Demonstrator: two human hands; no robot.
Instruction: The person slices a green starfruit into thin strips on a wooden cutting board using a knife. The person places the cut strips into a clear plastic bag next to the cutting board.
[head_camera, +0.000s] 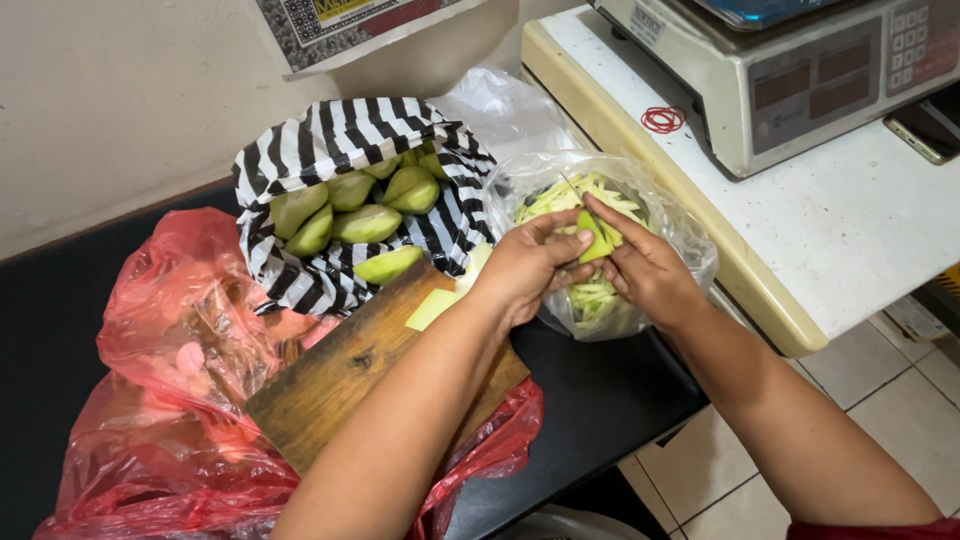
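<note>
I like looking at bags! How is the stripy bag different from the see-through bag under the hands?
The striped bag is black and white and hides its sides; the clear bag lets you see through. The striped bag holds big green fruit pieces; the clear bag holds thin pale green strips. Both hands work over the clear bag; none touches the striped one. Both bags stand open and hold green fruit.

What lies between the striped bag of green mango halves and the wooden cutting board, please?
In the head view, one mango half rests there, overlapping the striped bag and the cutting board.
</note>
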